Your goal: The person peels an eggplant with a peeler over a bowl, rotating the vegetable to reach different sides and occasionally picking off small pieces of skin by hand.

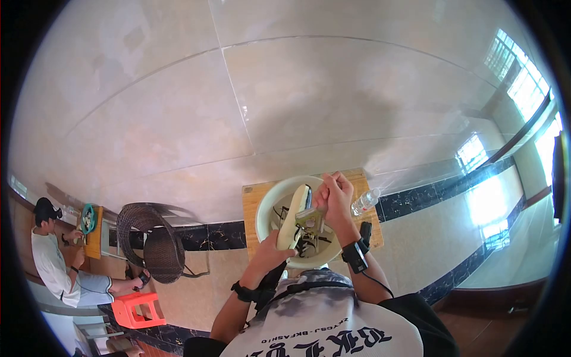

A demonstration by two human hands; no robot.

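Over a pale round basin point(263, 205), my left hand point(267, 256) is wrapped round the lower end of a long peeled, pale vegetable point(292, 220) with some dark skin along its right side. My right hand point(336, 199) is closed on a greenish peeler point(309, 219) that lies against the vegetable's right side. Dark strips of peel point(309, 245) lie in the basin beneath. Both wrists wear dark straps, the right one with a small device.
The basin stands on a wooden table point(253, 196) against a tiled wall. A clear plastic bottle point(365, 202) lies at its right. To the left are a wicker chair point(163, 253), a red stool point(137, 306) and a seated person point(56, 262) at another small table.
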